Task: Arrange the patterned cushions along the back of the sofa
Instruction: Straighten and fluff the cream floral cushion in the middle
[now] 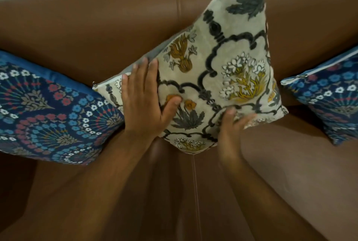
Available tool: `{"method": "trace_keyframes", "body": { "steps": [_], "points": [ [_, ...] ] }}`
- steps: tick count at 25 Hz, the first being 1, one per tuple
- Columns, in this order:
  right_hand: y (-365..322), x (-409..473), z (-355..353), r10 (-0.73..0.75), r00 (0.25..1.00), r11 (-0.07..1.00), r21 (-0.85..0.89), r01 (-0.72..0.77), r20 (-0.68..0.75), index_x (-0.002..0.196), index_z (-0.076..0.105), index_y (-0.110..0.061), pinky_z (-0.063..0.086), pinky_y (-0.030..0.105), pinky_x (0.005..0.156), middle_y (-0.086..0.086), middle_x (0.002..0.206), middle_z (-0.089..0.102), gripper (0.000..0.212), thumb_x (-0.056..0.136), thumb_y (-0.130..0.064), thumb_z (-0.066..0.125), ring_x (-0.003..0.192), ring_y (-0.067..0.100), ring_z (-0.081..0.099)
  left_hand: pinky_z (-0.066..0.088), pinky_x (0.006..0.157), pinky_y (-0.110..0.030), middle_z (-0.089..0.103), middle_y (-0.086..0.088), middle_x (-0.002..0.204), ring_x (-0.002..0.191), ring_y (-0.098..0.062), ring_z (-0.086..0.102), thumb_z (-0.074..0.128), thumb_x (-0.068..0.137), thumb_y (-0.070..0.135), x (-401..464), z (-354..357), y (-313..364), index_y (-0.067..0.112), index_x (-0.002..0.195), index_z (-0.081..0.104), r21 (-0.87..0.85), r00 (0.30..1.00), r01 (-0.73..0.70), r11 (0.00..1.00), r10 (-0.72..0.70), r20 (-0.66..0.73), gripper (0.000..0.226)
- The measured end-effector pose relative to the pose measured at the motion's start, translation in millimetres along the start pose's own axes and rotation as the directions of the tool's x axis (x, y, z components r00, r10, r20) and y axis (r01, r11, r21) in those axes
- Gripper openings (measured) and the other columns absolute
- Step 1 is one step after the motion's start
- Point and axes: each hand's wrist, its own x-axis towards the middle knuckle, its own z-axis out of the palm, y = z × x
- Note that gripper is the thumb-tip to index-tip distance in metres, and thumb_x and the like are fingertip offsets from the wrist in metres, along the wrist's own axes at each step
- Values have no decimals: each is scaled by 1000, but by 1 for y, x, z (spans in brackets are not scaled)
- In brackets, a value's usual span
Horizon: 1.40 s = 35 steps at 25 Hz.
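1. Left blue cushion (48,113): floral-fan print, leaning on the sofa back (116,18); its right edge tucks under the left forearm and seems to touch the cream cushion's zip corner. Risk: a sideways shove of the centre piece would likely skew it.
2. Left hand (143,103): flat on the cream cushion's face, fingers spread, thumb splayed rightward; pressing, not pinching.
3. Cream cushion (217,78): centre, standing on one corner as a diamond against the back. Risk: poised on its point, it may roll or slump forward if released.
4. Right hand (232,124): cupping the lower right edge, thumb on the face; fingers blurred, closure uncertain.
5. Open room: bare seat (280,163) right of the cream cushion, before the next piece.
6. Right blue cushion (333,101): well apart, partly out of view.
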Motion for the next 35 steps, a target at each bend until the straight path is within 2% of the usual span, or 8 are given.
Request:
{"method": "trace_keyframes", "body": {
  "steps": [6,10,15,22,27,30,32,35],
  "points": [
    [-2,17,8,15,1000,998,-54,-14,27,156,-36,-35,5,53,132,3,172,-33,99,99,-70,36,164,31,-13,9,125,-56,15,-22,167,155,-38,13,12,96,72,19,20,-3,6,160,12,153,997,21,988,-33,75,92],
    [30,-20,-35,-69,997,998,-1,69,20,158,-20,-53,19,42,129,-20,174,2,106,79,-83,44,163,15,12,7,125,-56,19,-17,168,156,-34,14,20,95,76,5,3,-9,11,160,14,65,998,-15,998,11,60,92],
    [65,-13,-57,33,999,983,177,-40,42,165,-9,-44,19,55,131,-4,177,15,101,86,-81,42,161,21,23,7,124,-62,19,-19,167,155,-37,13,19,91,81,-5,-17,-8,11,160,16,21,998,6,1000,-7,57,99],
    [58,3,-63,56,987,951,292,-98,150,138,31,-29,49,33,86,-16,108,52,106,59,-96,56,95,8,53,8,125,-56,30,-15,164,154,-34,20,10,88,84,0,-25,-13,12,159,25,24,996,86,996,-86,-17,102],
    [58,5,-57,32,989,960,272,-71,144,165,20,-38,43,51,118,-2,162,48,97,83,-85,38,143,23,52,42,91,-47,69,-10,104,97,-32,64,28,90,81,13,-27,-9,10,122,60,108,997,78,991,-78,1,85],
    [55,1,-65,-40,997,970,241,24,63,158,34,-16,52,44,103,11,129,69,125,65,-98,52,114,11,67,48,70,-45,59,0,74,67,-28,60,26,92,81,18,-34,-5,11,96,59,64,994,92,994,-88,-67,77],
    [56,0,-73,-104,994,968,231,98,16,157,37,-15,51,42,100,14,114,69,124,64,-96,57,108,9,69,49,65,-45,56,0,71,63,-26,57,24,93,80,15,-34,-5,11,92,56,37,991,95,995,-91,-97,75],
    [57,4,-73,-148,989,953,268,137,18,167,20,-28,35,55,124,4,165,46,109,81,-82,59,151,21,45,48,74,-48,64,-7,87,79,-30,61,17,91,82,7,-26,-9,9,105,57,29,987,159,987,-158,-44,85]
  ]
}}
